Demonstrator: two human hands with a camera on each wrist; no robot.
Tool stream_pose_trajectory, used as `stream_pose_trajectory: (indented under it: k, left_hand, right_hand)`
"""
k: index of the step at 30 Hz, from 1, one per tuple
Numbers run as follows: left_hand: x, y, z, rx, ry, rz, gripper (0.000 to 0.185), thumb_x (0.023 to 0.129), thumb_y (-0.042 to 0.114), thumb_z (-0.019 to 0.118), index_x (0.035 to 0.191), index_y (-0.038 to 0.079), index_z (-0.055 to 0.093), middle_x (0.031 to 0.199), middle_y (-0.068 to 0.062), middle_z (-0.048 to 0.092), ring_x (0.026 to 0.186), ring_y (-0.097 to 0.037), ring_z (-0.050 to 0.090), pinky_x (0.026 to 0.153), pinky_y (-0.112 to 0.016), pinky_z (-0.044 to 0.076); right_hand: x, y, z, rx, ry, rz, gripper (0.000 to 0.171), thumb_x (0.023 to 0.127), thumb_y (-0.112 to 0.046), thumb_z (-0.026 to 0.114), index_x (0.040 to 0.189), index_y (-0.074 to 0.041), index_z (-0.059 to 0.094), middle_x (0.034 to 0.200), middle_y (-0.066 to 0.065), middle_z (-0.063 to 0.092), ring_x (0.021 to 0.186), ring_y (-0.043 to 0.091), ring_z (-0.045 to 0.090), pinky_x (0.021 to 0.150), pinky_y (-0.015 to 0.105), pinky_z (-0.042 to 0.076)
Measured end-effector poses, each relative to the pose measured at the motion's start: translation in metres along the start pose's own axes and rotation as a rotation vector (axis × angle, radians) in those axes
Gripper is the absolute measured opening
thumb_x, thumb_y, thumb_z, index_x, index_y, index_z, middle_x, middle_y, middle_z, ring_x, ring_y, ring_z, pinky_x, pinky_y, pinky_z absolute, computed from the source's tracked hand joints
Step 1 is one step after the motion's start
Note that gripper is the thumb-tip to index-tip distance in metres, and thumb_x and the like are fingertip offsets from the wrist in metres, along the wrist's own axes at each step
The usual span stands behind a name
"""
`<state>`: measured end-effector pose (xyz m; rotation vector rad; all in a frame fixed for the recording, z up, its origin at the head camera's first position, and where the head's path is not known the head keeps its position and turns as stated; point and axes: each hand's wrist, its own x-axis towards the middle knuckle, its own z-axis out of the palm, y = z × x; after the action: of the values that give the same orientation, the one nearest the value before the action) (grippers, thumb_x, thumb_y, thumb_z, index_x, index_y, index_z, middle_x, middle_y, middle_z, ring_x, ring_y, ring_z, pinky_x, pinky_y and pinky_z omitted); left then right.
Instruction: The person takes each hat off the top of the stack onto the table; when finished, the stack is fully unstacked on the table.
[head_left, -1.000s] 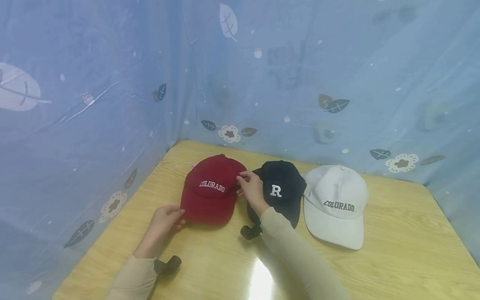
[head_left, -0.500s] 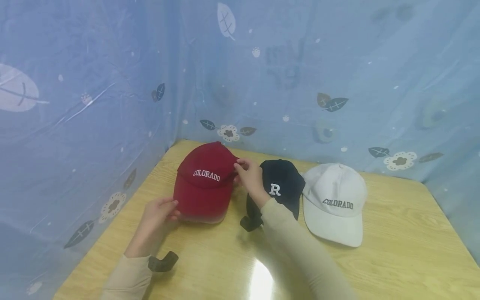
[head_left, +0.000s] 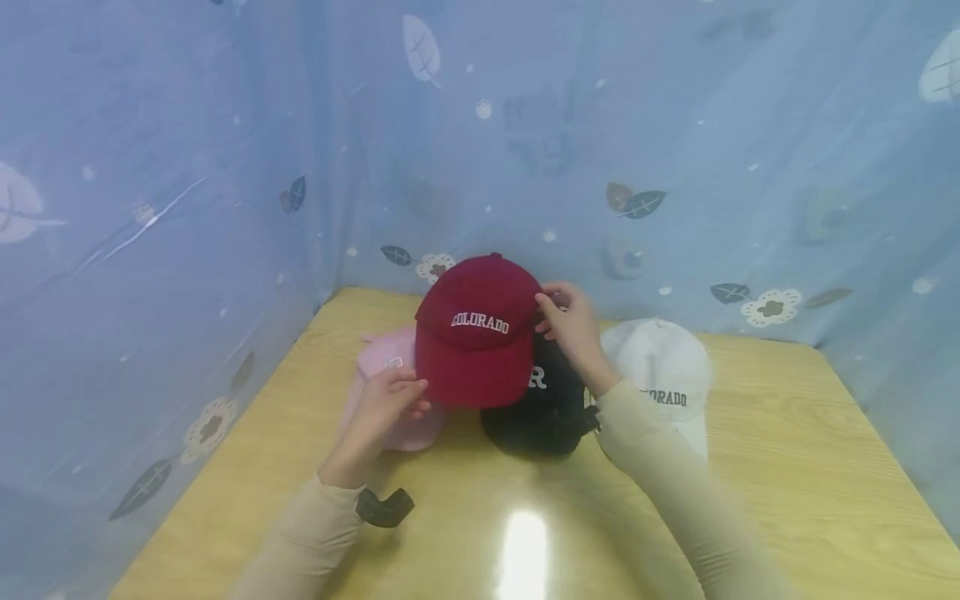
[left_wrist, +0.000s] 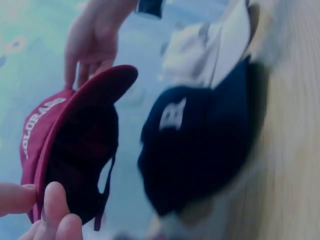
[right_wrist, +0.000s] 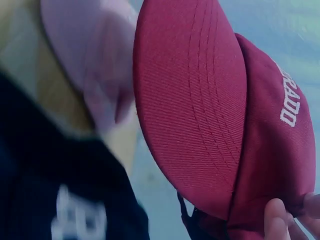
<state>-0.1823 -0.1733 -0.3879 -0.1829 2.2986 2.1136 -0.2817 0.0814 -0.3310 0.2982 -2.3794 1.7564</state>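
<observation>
Red cap (head_left: 480,317) held aloft

The wood-grained table (head_left: 810,467) carries a pink cap (head_left: 416,429), black cap (head_left: 536,425) and white cap (head_left: 656,358) toward its back edge; the red one, off the table, partly hides pink and black. Carrying seems in hand; next calls for level support. Left hand (head_left: 382,404) pinches its ribbed, row-stitched brim (head_left: 476,379), right hand (head_left: 573,329) its domed cloth crown (head_left: 483,287).

1. Left hand (head_left: 384,406) pinches between thumb (left_wrist: 20,198) and curled fingers (left_wrist: 55,201).
2. Right hand (head_left: 574,331), higher in the head view, pinches likewise.
3. Left forearm (head_left: 300,537) and right forearm (head_left: 675,471), beige-sleeved, reach forward, slanting inward.
</observation>
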Motion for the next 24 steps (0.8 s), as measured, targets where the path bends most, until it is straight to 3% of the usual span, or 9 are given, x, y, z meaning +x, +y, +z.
stream_pose_trajectory:
  k: [5,8,11,15,16,18,24]
  left_hand:
    - [0.006,0.010,0.046,-0.045,-0.127,0.040,0.028,0.087,0.004,0.059,0.110,-0.010,0.051,0.084,-0.015,0.066,0.060,-0.011,0.060,0.057,-0.026,0.053]
    - [0.003,0.024,0.081,-0.034,-0.240,0.067,0.028,0.088,0.004,0.058,0.109,-0.011,0.050,0.084,-0.017,0.066,0.060,-0.012,0.061,0.059,-0.031,0.054]
    - [0.005,0.026,0.125,-0.046,-0.314,0.082,0.026,0.087,0.004,0.059,0.105,-0.010,0.050,0.084,-0.019,0.067,0.058,-0.012,0.061,0.059,-0.031,0.055]
    - [0.006,0.019,0.191,-0.086,-0.369,0.058,0.026,0.083,0.005,0.064,0.106,-0.002,0.054,0.078,-0.010,0.067,0.054,-0.010,0.060,0.050,-0.023,0.050]
    - [0.003,0.021,0.206,-0.080,-0.385,0.052,0.027,0.083,0.006,0.065,0.107,0.000,0.055,0.077,-0.007,0.067,0.055,-0.010,0.061,0.049,-0.022,0.049]
    - [-0.002,0.027,0.234,-0.059,-0.417,0.042,0.029,0.082,0.006,0.066,0.109,0.003,0.056,0.073,-0.002,0.065,0.056,-0.010,0.062,0.048,-0.020,0.047]
    - [-0.014,0.039,0.301,-0.001,-0.412,0.011,0.031,0.080,0.007,0.069,0.109,0.007,0.059,0.068,0.004,0.062,0.055,-0.010,0.062,0.050,-0.020,0.047]
  right_hand:
    - [-0.016,0.004,-0.059,-0.086,0.077,-0.030,0.032,0.093,-0.021,0.056,0.114,0.003,0.055,0.097,0.023,0.064,0.057,0.011,0.064,0.050,0.022,0.052]
    - [-0.032,0.010,-0.099,-0.117,0.150,-0.059,0.032,0.093,-0.020,0.056,0.112,0.005,0.055,0.084,0.003,0.067,0.056,0.006,0.063,0.049,0.021,0.052]
    - [-0.049,0.016,-0.144,-0.132,0.209,-0.063,0.018,0.092,-0.018,0.056,0.104,-0.004,0.058,0.077,-0.018,0.063,0.055,0.002,0.062,0.048,0.019,0.051]
    - [-0.073,0.025,-0.204,0.027,0.264,-0.042,0.011,0.090,-0.010,0.058,0.097,-0.018,0.061,0.077,-0.018,0.066,0.053,0.004,0.063,0.047,0.018,0.050]
    - [-0.078,0.028,-0.218,0.094,0.275,-0.039,0.013,0.090,-0.007,0.058,0.097,-0.017,0.062,0.078,-0.015,0.067,0.053,0.006,0.064,0.046,0.018,0.050]
    - [-0.091,0.033,-0.244,0.115,0.320,-0.018,0.014,0.089,-0.007,0.058,0.097,-0.019,0.062,0.079,-0.015,0.067,0.052,0.006,0.064,0.046,0.017,0.050]
    - [-0.113,0.054,-0.304,-0.228,0.414,0.004,0.018,0.094,-0.015,0.051,0.105,-0.030,0.051,0.082,-0.028,0.058,0.057,-0.008,0.058,0.051,0.008,0.045]
